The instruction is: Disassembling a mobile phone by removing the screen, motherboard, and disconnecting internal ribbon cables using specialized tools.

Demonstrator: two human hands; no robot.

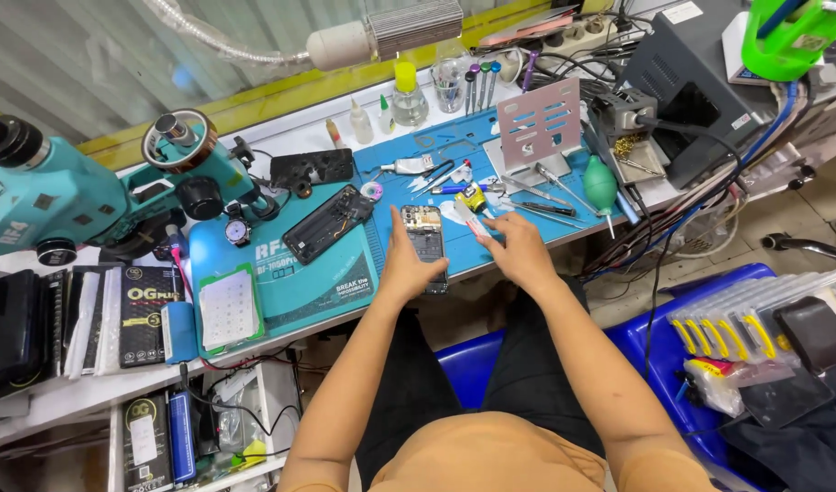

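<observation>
An opened phone with its inner parts exposed lies on the blue work mat. My left hand rests on the phone's left edge and steadies it. My right hand hovers just right of the phone, fingers spread, with its fingertips at a small white strip beside a yellow and black tube. Whether the fingers pinch the strip I cannot tell. A second dark phone body lies face up on the teal pad to the left.
A teal microscope stands at the left. Tweezers and screwdrivers lie near a grey perforated stand. A green bulb blower, small bottles, a grey power unit and cables fill the back. Boxes sit on a blue stool at the right.
</observation>
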